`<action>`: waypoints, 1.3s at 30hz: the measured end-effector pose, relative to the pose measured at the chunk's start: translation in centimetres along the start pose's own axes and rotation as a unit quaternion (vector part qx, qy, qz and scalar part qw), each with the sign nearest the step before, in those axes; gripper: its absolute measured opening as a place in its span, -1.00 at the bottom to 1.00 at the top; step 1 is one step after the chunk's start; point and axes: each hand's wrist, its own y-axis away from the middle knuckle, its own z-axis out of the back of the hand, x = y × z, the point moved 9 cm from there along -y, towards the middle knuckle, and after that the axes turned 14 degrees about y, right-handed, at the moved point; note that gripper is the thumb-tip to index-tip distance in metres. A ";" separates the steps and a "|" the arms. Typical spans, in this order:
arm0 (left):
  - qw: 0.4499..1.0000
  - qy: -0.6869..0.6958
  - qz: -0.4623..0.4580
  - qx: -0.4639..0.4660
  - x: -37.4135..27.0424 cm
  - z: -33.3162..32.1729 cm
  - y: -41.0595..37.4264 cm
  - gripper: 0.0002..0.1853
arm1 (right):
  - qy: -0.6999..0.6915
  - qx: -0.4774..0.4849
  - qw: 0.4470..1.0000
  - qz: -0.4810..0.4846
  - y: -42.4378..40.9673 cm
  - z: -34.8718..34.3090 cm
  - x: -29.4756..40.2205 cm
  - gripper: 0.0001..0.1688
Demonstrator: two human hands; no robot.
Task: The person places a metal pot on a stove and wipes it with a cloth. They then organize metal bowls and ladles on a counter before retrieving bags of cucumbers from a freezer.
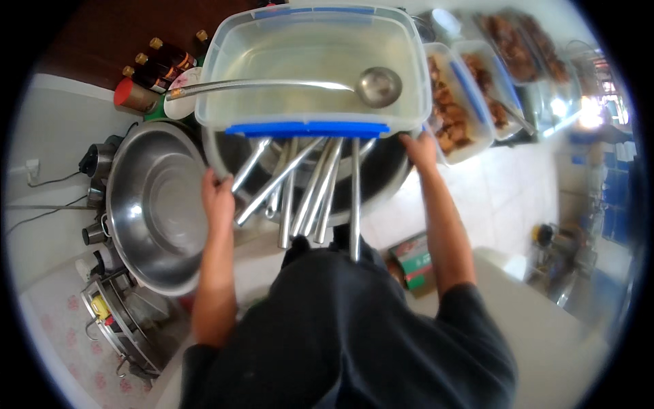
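Observation:
My left hand (218,197) grips the left rim of a wide metal basin (386,174), beside the end of a metal handle. On the opposite side my right hand (423,149) holds the basin's right rim, thumb on top. Several metal utensil handles (311,191) stick out of the basin towards my body; their far ends are hidden. Over the basin's far part sits a clear plastic container (306,36) with a blue clip (309,129) along its near side. A metal ladle (286,85) lies across its top, bowl to the right.
A second large steel basin (158,199) stands close on the left. Bottles (166,59) and a red-lidded canister (134,94) are behind it. Plastic tubs of brown food (449,107) stand at the far right. A green-and-red carton (415,260) lies low near my legs.

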 end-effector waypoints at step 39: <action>0.925 0.344 0.160 -0.012 25.1 -3.2 5.1 -0.75 | -0.334 0.246 0.899 -0.140 10.3 -1.7 3.5 -0.17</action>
